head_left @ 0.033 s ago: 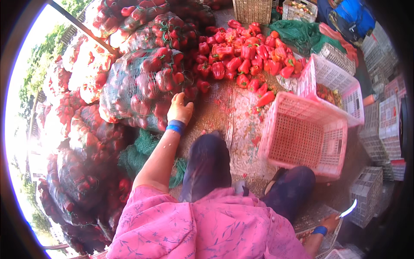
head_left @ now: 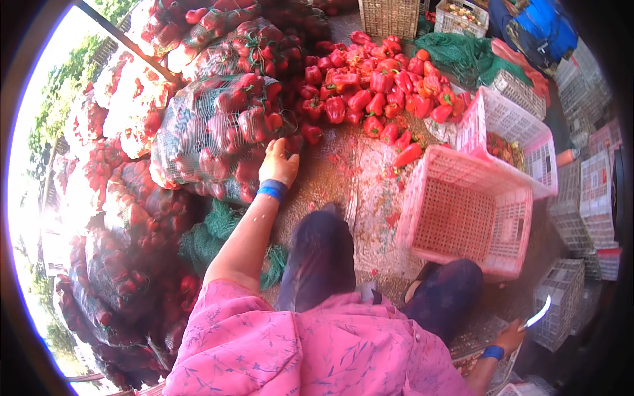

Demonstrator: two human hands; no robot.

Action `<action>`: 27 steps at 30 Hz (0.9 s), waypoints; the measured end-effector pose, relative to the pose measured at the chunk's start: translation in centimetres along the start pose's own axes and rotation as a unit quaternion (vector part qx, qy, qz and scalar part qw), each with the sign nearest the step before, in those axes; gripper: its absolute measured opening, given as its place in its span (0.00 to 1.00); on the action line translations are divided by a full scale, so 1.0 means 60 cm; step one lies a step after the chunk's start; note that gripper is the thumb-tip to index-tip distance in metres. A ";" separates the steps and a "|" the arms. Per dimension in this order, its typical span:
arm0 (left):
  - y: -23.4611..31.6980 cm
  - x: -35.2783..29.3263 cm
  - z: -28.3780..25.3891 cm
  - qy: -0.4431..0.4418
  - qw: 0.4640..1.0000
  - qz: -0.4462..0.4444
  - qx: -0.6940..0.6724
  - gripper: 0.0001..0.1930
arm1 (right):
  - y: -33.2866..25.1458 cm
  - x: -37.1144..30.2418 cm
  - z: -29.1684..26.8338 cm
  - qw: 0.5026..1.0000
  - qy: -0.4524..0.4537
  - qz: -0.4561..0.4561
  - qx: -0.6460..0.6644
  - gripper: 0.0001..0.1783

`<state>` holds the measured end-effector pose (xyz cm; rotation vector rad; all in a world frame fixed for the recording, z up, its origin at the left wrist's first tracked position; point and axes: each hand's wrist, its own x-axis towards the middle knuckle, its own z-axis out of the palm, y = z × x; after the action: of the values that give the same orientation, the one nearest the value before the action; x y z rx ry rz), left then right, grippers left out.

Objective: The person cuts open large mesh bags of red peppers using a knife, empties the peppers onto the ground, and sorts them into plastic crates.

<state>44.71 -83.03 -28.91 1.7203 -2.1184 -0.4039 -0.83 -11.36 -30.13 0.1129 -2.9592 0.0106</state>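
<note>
My left hand (head_left: 278, 165), with a blue band at the wrist, reaches to the near right edge of a green mesh sack (head_left: 218, 129) full of red bell peppers. Its thumb and fingers stand apart, and the fingertips seem to touch the netting. Low on the right, away from the sacks, my right hand (head_left: 510, 336) grips a knife (head_left: 539, 313); the bright, slightly curved blade points up and outward. A heap of loose red bell peppers (head_left: 380, 86) lies on the floor beyond my left hand. Between my hands stands a pink plastic crate (head_left: 409, 198) with nothing seen inside.
More pepper-filled sacks (head_left: 122, 270) pile up on the left. Green netting (head_left: 214, 234) lies beside my left forearm. A second pink crate (head_left: 551, 158) with scraps sits behind the first. Stacked grey crates (head_left: 561, 300) line the right; a blue bag (head_left: 545, 26) is at far right.
My right hand and the knife have risen slightly. My left hand has shifted a touch to the right by the sack. The rest looks the same.
</note>
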 end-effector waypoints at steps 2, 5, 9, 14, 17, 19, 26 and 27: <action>0.009 0.061 0.007 -0.031 0.995 -0.044 0.079 0.37 | -0.220 0.007 -0.105 0.955 -0.029 -0.007 0.295 0.29; -0.023 0.139 0.054 -0.051 0.987 -0.074 0.134 0.39 | -0.498 -0.018 -0.194 0.858 -0.167 -0.058 0.482 0.29; -0.039 0.182 0.088 -0.097 0.968 -0.114 0.203 0.41 | -0.806 -0.045 -0.158 0.853 -0.237 -0.319 0.339 0.25; -0.067 0.202 0.120 -0.029 0.973 -0.148 0.177 0.31 | -1.171 -0.146 -0.065 0.718 -0.225 -0.561 0.345 0.20; -0.079 0.203 0.156 0.060 0.978 -0.168 0.110 0.23 | -1.335 -0.205 -0.034 0.640 -0.156 -0.673 0.338 0.16; -0.081 0.202 0.167 0.085 0.977 -0.181 0.074 0.21 | -1.417 -0.234 -0.015 0.597 -0.096 -0.720 0.340 0.08; -0.091 0.197 0.192 0.212 0.970 -0.120 -0.009 0.10 | -1.563 -0.318 -0.004 0.509 -0.052 -0.806 0.298 0.08; -0.090 0.198 0.192 0.210 0.970 -0.124 -0.013 0.10 | -1.578 -0.327 -0.001 0.493 -0.044 -0.818 0.292 0.08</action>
<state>41.96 -95.99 -40.22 1.8667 -1.6023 -0.1166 25.66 -104.30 -33.55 2.7125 -1.4603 0.6860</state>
